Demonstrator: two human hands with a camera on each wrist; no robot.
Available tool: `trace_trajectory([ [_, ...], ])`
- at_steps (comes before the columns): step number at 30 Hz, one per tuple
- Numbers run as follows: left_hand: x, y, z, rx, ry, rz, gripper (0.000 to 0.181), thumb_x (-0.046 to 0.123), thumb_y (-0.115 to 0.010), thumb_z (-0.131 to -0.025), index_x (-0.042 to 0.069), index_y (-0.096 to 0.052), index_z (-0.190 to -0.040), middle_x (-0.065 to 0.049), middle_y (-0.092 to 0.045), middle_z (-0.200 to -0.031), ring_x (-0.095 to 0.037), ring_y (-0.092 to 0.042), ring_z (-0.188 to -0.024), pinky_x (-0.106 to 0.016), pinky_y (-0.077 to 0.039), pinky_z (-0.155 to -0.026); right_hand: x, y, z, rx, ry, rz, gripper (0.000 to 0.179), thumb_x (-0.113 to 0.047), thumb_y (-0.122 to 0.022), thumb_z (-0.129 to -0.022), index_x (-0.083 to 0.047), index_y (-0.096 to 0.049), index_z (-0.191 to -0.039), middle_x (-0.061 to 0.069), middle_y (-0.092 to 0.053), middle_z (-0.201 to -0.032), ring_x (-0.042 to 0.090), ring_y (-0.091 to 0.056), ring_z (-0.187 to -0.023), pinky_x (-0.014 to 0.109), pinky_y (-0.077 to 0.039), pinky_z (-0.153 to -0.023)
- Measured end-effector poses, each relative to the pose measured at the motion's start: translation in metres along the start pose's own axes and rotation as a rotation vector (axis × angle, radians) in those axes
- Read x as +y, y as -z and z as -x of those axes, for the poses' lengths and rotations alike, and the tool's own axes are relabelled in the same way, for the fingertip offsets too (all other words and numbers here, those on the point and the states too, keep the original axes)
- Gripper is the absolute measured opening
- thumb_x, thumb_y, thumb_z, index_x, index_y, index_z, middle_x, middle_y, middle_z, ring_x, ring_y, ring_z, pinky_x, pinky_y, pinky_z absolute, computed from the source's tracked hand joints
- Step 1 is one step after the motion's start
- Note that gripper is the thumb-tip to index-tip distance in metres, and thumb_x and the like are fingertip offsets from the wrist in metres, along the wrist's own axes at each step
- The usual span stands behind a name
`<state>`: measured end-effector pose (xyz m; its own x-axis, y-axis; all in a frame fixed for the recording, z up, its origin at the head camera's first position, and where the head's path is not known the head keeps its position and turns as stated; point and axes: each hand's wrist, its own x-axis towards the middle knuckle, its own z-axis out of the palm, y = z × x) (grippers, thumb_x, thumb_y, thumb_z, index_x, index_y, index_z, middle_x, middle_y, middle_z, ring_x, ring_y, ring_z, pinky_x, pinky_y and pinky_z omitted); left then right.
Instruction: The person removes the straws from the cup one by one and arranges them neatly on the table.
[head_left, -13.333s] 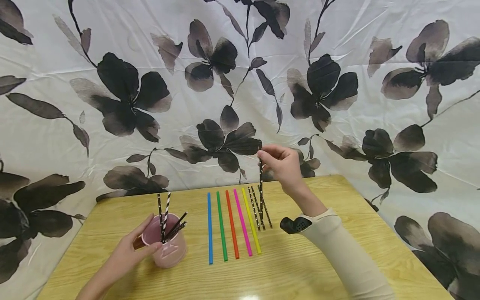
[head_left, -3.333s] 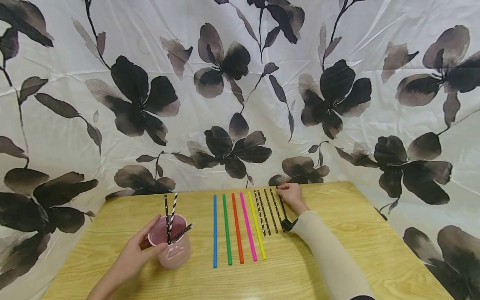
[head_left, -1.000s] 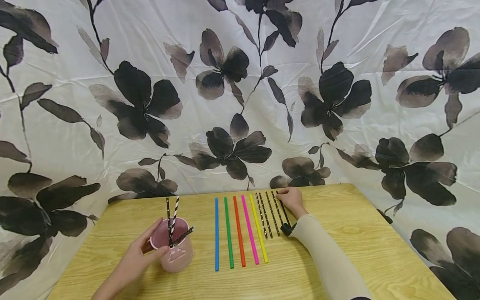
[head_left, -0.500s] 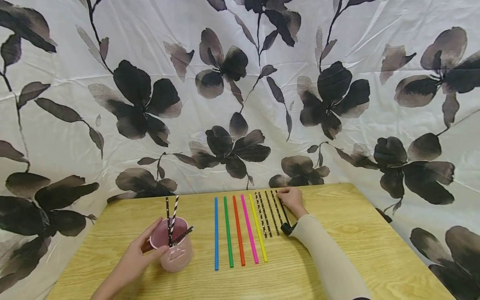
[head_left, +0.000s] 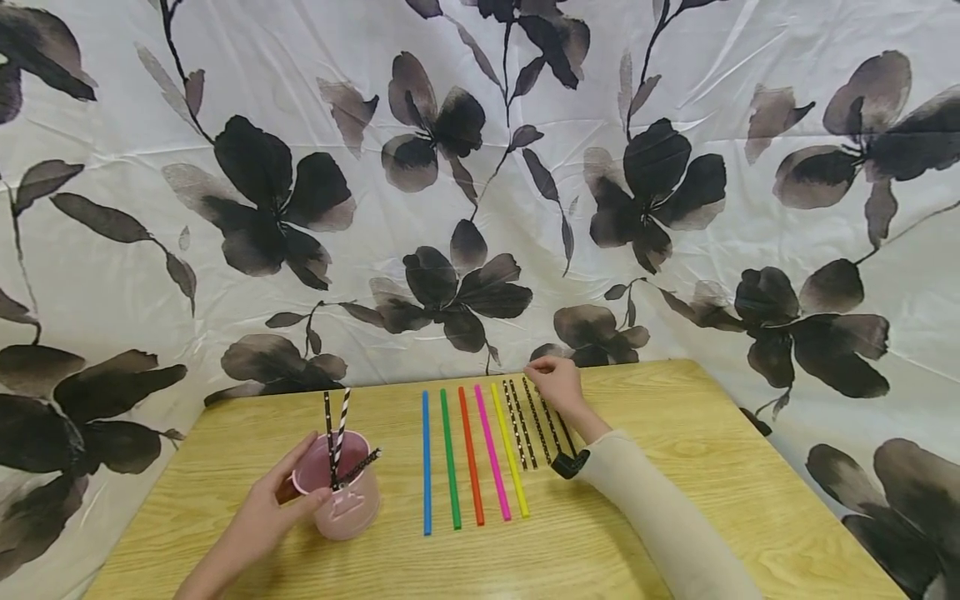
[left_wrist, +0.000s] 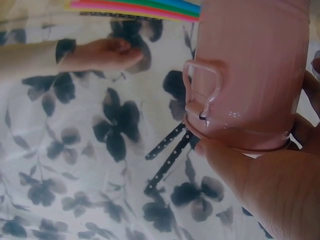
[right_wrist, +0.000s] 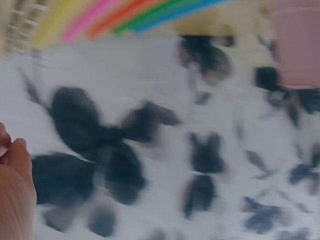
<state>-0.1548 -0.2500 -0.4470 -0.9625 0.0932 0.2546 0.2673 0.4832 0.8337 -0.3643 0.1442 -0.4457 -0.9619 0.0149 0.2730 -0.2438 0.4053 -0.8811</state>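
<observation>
My left hand (head_left: 273, 500) grips a small pink bucket (head_left: 348, 510), thumb at the rim and fingers round the far side. Several patterned black straws (head_left: 330, 433) stand or lean in it; their lower ends are hidden. In the left wrist view the bucket's wall (left_wrist: 250, 65) and wire-like side loop show, with dotted straw ends (left_wrist: 167, 162) poking past the rim. My right hand (head_left: 561, 387) hovers over the far ends of a row of black patterned straws (head_left: 515, 425), partly covering those at the right. Its thumb and forefinger (right_wrist: 19, 155) are close together; no straw shows between them.
Left of the black row lie blue (head_left: 427, 462), green (head_left: 451, 458), red (head_left: 471, 456), pink (head_left: 492, 452) and yellow (head_left: 510, 450) straws, side by side on the wooden table (head_left: 675, 467). A floral cloth (head_left: 480, 167) hangs behind the table's far edge.
Earlier my right hand held a black straw upright, then set one down at the row's right end. Now it has lifted off and shifted left. The left hand keeps hold of the bucket.
</observation>
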Motion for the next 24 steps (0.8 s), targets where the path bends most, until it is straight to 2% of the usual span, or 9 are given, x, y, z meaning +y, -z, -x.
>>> trace_trajectory([
  [3,0.001,0.001,0.000,-0.002,0.005,0.003,0.071,0.022,-0.065,-0.081,0.029,-0.025,-0.139,-0.013,-0.032,-0.137,-0.027,-0.050,-0.105,-0.022,-0.044,-0.078,-0.027,-0.010,0.014,-0.048,0.073,-0.014,0.010,-0.019,-0.065,-0.080,-0.010,-0.069,-0.084,0.002,-0.060,-0.072,0.026,-0.057,-0.060,0.029,-0.047,-0.047],
  [7,0.004,0.001,0.001,-0.003,-0.005,0.011,0.071,0.021,-0.064,-0.081,0.028,-0.025,-0.139,-0.015,-0.032,-0.136,-0.027,-0.050,-0.105,-0.023,-0.044,-0.079,-0.064,-0.021,0.041,-0.176,0.161,-0.072,0.012,-0.019,-0.065,-0.081,-0.008,-0.069,-0.086,0.002,-0.061,-0.077,0.024,-0.057,-0.059,0.030,-0.048,-0.048],
  [11,0.003,0.000,0.001,0.000,-0.024,0.016,0.071,0.018,-0.064,-0.081,0.026,-0.025,-0.139,-0.015,-0.032,-0.136,-0.026,-0.051,-0.104,-0.023,-0.044,-0.079,-0.087,-0.036,0.066,-0.300,0.243,-0.132,0.017,-0.021,-0.064,-0.081,-0.007,-0.068,-0.090,0.002,-0.062,-0.081,0.024,-0.055,-0.057,0.028,-0.045,-0.045],
  [17,0.001,0.001,0.000,-0.001,-0.010,0.031,0.070,0.019,-0.064,-0.081,0.028,-0.025,-0.139,-0.011,-0.032,-0.137,-0.026,-0.050,-0.106,-0.024,-0.044,-0.080,-0.099,-0.061,0.090,-0.412,0.351,-0.136,0.010,-0.026,-0.065,-0.081,-0.020,-0.069,-0.087,-0.008,-0.062,-0.082,0.012,-0.051,-0.052,0.025,-0.043,-0.045],
  [21,-0.001,0.001,-0.001,-0.010,-0.004,0.040,0.071,0.019,-0.064,-0.081,0.030,-0.025,-0.139,-0.010,-0.031,-0.138,-0.025,-0.050,-0.106,-0.023,-0.044,-0.080,-0.110,-0.070,0.104,-0.456,0.446,-0.109,0.011,-0.023,-0.065,-0.080,-0.019,-0.068,-0.090,-0.009,-0.061,-0.081,0.007,-0.051,-0.051,0.022,-0.043,-0.046],
  [24,-0.002,0.001,-0.001,-0.016,-0.007,0.053,0.071,0.018,-0.064,-0.081,0.029,-0.025,-0.139,-0.010,-0.031,-0.138,-0.024,-0.050,-0.106,-0.023,-0.044,-0.080,-0.123,-0.072,0.114,-0.480,0.486,-0.109,0.013,-0.017,-0.066,-0.079,-0.015,-0.068,-0.093,-0.006,-0.061,-0.080,0.008,-0.051,-0.052,0.021,-0.044,-0.047],
])
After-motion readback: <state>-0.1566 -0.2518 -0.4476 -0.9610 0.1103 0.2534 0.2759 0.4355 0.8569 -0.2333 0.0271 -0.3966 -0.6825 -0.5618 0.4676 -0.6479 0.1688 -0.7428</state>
